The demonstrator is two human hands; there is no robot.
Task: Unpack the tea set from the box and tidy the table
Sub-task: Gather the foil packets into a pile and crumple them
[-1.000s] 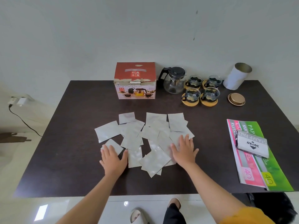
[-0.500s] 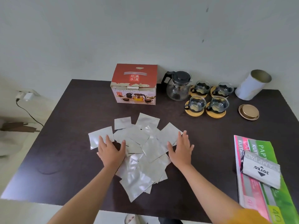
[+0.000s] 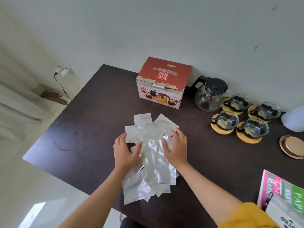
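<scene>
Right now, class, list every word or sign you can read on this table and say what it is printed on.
"经典水具": red top of the box.
"KUIT" and "PAP", both cut off at the frame edge: pink and green pads.
Part of a brand name with a black triangle, upside down and cut off: white packet.
Small print on the box's front: too blurred.
Foil packets: none.

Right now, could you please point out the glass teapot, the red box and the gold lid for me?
glass teapot [image 3: 209, 97], head view, on its clear glass belly.
red box [image 3: 164, 74], head view, on its red top face.
gold lid [image 3: 292, 146], head view, on its flat round middle.
</scene>
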